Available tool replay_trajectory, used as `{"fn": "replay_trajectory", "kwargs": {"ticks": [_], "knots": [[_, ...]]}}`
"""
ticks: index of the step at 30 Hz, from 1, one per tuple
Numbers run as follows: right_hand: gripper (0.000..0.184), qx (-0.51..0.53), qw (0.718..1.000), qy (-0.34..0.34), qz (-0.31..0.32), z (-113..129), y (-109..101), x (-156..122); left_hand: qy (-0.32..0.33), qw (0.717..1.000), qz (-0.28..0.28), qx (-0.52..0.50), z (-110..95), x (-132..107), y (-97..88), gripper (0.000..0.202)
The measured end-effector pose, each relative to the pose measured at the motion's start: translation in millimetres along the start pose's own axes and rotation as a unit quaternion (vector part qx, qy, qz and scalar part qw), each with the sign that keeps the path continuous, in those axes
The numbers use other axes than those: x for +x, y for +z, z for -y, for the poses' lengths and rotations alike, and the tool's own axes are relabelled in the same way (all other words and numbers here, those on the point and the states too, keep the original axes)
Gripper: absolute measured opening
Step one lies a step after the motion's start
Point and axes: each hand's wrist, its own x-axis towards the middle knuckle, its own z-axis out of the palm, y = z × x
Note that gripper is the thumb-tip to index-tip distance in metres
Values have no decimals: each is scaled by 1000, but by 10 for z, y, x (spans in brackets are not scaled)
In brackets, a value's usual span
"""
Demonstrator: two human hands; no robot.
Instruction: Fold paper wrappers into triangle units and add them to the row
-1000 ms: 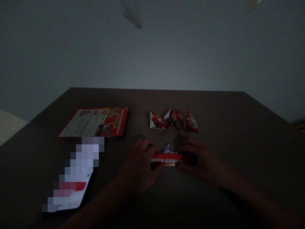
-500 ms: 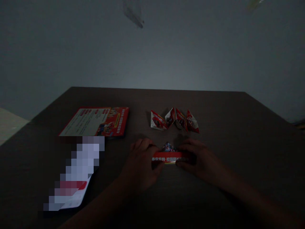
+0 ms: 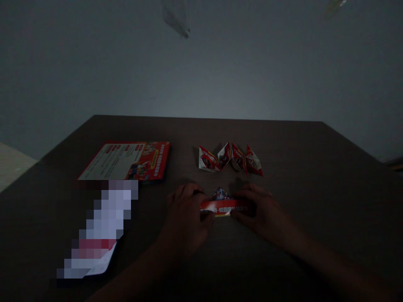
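Note:
Between my hands is a folded red paper leaflet (image 3: 224, 207) with white printed characters on the side facing me. A pointed, multicoloured part of it sticks up behind the red strip. My left hand (image 3: 189, 216) is closed on its left end, thumb in front and fingers behind. At the right end my right hand (image 3: 256, 207) pinches it the same way. The fingertips behind the paper are partly hidden. Just beyond lie several folded red-and-white paper pieces (image 3: 239, 159), standing in a zigzag row.
On the left a stack of printed red-and-white leaflets (image 3: 126, 161) lies flat. Nearer to me is a phone (image 3: 100, 262) with a lit, mostly pixelated screen. The dark wooden table (image 3: 299, 147) meets a grey wall at its far edge. The light is dim.
The red strip's left part has bent a little and now catches the light. Both hands keep their grip and have shifted very slightly left. The other things lie as before.

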Motion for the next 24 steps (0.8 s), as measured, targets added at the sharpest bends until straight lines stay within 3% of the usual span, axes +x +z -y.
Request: {"fn": "replay_trajectory", "kwargs": {"ticks": [17,24], "knots": [[24,7,1000,-1,-7,17,-5,13,-5,1000,-1,-17,7,12,-14,23],[2,26,1000,-11,-11,17,-28,35,3,1000,10,-26,7,20,-18,17]]}}
